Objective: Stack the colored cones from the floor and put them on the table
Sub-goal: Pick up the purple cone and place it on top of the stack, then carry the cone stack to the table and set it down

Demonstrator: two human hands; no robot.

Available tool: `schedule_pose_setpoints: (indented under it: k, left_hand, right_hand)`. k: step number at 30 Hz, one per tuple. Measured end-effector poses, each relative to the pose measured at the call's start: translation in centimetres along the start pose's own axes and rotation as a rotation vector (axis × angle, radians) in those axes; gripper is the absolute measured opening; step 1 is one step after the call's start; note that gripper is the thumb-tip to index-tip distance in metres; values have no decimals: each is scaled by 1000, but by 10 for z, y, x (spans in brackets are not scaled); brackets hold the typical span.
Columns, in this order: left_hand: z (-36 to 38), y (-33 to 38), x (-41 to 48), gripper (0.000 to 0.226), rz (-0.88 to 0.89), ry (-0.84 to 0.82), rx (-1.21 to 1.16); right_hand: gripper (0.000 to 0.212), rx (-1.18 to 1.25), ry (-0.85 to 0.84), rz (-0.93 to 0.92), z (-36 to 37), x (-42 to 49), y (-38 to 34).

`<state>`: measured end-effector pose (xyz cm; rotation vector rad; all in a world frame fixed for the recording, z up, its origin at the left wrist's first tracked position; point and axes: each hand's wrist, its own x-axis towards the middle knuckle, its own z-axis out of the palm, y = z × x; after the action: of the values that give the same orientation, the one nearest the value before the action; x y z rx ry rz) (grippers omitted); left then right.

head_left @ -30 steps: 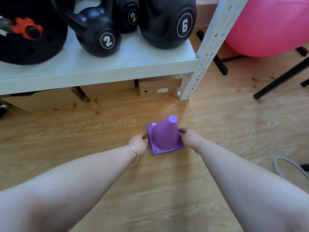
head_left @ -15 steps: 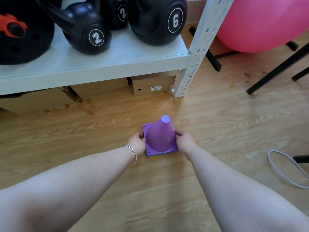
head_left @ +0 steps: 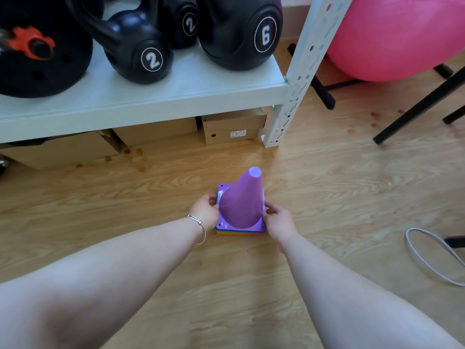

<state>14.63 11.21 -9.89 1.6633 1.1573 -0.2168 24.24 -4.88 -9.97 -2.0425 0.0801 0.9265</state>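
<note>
A stack of cones (head_left: 241,207) stands on the wooden floor in the middle of the view. The top cone is purple; blue, green, yellow and orange base edges show beneath it at the front. My left hand (head_left: 205,210), with a thin bracelet at the wrist, grips the left edge of the square bases. At the right edge of the bases, my right hand (head_left: 279,220) has its fingers closed on the stack. No table surface is in view.
A white metal shelf (head_left: 151,96) stands just behind the stack, carrying black kettlebells (head_left: 141,54). Cardboard boxes (head_left: 234,127) sit under it. A pink exercise ball (head_left: 397,34) and black legs (head_left: 420,107) are at the right. A grey cable (head_left: 427,260) loops on the floor.
Both hands have closed in from beside the stack onto the edges of its bases. The view has shifted slightly, and the stack now looks nearer.
</note>
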Motion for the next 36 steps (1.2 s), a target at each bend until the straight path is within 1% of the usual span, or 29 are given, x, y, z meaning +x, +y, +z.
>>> schedule_pose_setpoints:
  k: [6,10,12,15,19,24,28,33,36]
  left_hand:
    - [-3,-2,-4,37,-3,6,-30]
    - [-5,4,-11,38,56,42,-81]
    - [-6,9,-14,40,92,77,-117]
    - [-6,20,-24,43,158,115,-168]
    - [-10,45,-47,44,175,195,-124]
    - [-13,85,-108,44,173,250,-31]
    - [-22,118,-175,44,159,292,-13]
    - [-41,167,-272,46,125,280,-81]
    - [-63,205,-334,48,184,281,-135]
  right_hand:
    - [40,113,-41,34,2,0,2]
    - [41,179,-40,19,-3,-5,-7]
    - [45,204,-36,-10,-6,-8,-14]
    - [46,154,-20,-86,-14,-12,-25]
    - [46,78,-21,-135,-34,-28,-44]
    - [46,0,-52,-236,-75,-80,-78]
    - [43,-84,-64,-324,-116,-138,-112]
    - [41,-95,-77,-408,-169,-223,-166]
    - [42,-121,-81,-437,-206,-282,-197]
